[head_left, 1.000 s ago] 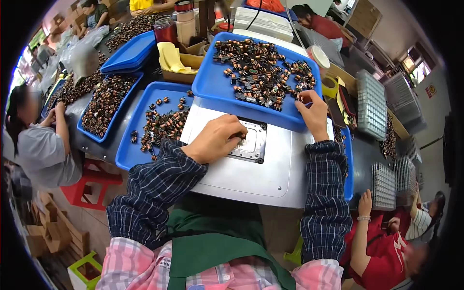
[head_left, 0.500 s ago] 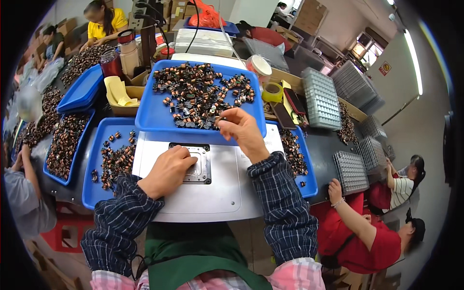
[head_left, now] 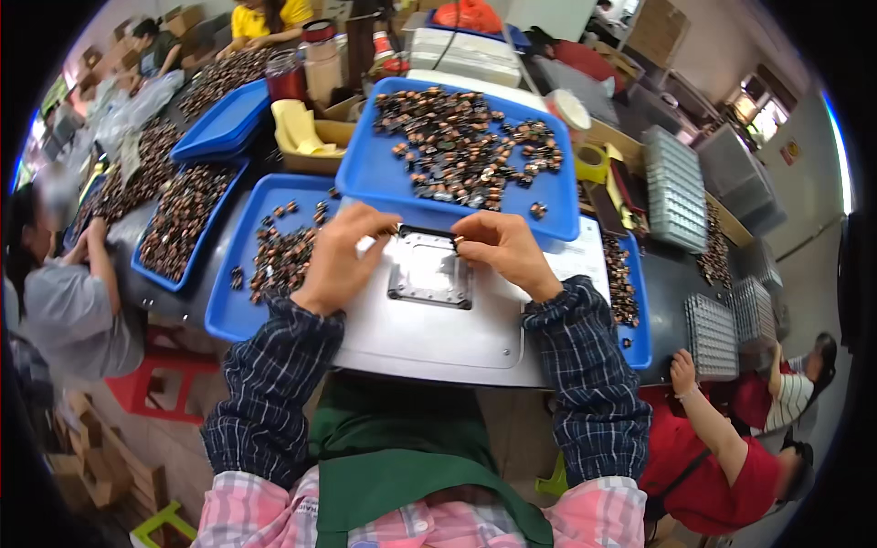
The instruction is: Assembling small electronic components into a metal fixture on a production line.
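Both hands are working the far edge of the grey metal fixture plate (head_left: 429, 271) on the white bench: left hand (head_left: 343, 256) and right hand (head_left: 498, 248) pinching small parts, blue tray (head_left: 384, 173) looking mostly full.

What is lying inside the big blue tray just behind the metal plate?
The big blue tray holds a loose pile of small brown and dark parts, thickest toward its far side. The tray floor beneath the pile is covered, and the parts are too small to identify.

Both hands' fingers (head_left: 382, 222) touch the metal plate (head_left: 429, 270).
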